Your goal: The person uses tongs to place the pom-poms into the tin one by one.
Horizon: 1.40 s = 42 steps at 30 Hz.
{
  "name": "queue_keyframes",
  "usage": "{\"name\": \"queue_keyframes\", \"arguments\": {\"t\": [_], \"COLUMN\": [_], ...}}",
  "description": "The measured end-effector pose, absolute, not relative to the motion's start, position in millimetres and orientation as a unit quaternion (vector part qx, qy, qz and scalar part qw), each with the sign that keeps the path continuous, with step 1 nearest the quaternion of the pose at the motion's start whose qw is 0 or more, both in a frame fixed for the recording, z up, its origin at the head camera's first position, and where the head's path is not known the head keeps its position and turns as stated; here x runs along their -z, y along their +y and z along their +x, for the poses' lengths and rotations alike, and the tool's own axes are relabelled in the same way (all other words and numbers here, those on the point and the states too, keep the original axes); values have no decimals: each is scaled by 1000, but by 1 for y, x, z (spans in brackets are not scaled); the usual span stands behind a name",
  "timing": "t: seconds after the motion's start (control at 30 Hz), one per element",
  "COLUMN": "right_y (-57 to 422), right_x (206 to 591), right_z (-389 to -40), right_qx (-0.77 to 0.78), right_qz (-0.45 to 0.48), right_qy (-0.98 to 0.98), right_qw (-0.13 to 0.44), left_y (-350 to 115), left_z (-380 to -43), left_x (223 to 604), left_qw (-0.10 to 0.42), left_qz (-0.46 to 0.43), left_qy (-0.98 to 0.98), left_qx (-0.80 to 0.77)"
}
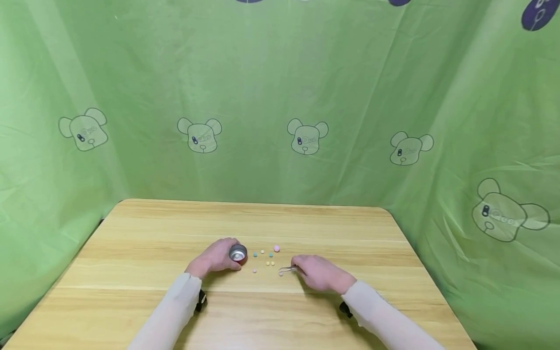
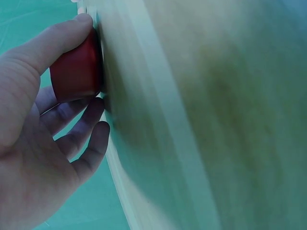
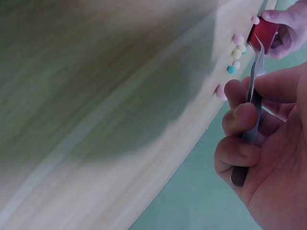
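Observation:
My left hand [image 1: 215, 256] grips a small red cup [image 2: 76, 69] with a silvery inside, thumb on one side and fingers round the other. The cup stands upright on the wooden table. In my right hand [image 1: 323, 273] is a pair of metal tweezers [image 3: 255, 91] with bent, pointed tips, pinched between thumb and fingers. Its tips are slightly apart in the right wrist view. Just below them in the head view lies a small pink ball [image 1: 281, 274]. Between the hands are several more little balls, among them a blue one [image 1: 271, 254] and a yellow one [image 1: 268, 263].
A larger pink ball [image 1: 276, 248] lies at the back of the group, and a small pale pink ball [image 1: 254, 271] at its front left. The wooden table [image 1: 280, 221] has rounded far corners. Green curtains [image 1: 258, 82] printed with bear heads surround it.

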State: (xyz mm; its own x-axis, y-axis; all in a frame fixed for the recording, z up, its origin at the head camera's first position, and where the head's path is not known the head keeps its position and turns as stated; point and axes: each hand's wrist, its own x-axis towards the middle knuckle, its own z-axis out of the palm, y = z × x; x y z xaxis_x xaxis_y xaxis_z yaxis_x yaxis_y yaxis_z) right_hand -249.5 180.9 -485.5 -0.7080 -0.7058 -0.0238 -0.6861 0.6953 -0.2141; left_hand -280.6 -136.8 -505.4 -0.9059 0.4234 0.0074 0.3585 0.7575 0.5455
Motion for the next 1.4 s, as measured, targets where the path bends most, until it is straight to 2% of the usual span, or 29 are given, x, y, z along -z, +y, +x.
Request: {"name": "queue_keyframes", "arguments": {"t": [0.83,1.4], "right_y": [186,189], "right_x": [489,491], "right_z": [-253,-257], "right_qx": [80,99], "right_qz": [-372,-399], "right_qy": [923,911], "right_qw": [56,31], "left_y": [-137,-136], "left_z": [-281,-280], "left_x": [504,505], "left_qw": [56,54], "left_qz": [212,213], "left_qy": [934,936], "left_qx": [-280,-277]}}
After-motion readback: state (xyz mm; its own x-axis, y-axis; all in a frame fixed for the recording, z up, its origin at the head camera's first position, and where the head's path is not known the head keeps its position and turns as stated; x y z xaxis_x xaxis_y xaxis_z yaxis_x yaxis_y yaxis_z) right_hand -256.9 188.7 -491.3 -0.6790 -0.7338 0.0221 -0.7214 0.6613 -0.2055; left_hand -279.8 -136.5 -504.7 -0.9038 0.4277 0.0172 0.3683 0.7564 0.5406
